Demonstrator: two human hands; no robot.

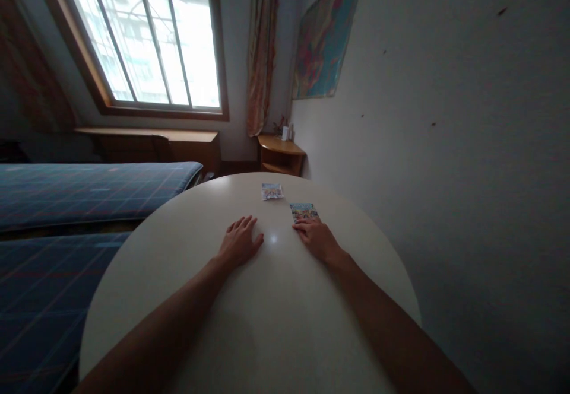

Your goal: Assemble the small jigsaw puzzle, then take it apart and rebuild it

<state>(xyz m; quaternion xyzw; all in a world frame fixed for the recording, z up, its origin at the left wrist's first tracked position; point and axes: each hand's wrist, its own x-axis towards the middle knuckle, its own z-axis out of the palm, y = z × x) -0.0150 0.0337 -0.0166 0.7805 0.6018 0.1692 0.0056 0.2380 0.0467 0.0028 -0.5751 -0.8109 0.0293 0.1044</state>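
Observation:
Both my hands rest on a round white table point(249, 323). My left hand point(240, 241) lies flat, palm down, fingers stretched out and holding nothing. My right hand point(317, 238) also lies flat and open; its fingertips touch the near edge of a small colourful card point(303, 210). A second small picture card point(272, 191) lies farther away on the table, apart from both hands.
A white wall runs close along the table's right side, with a map poster point(325, 38) on it. Two beds with blue plaid covers point(89, 189) stand to the left. A corner shelf point(280, 152), a wooden desk point(151, 143) and a barred window point(151, 38) lie beyond.

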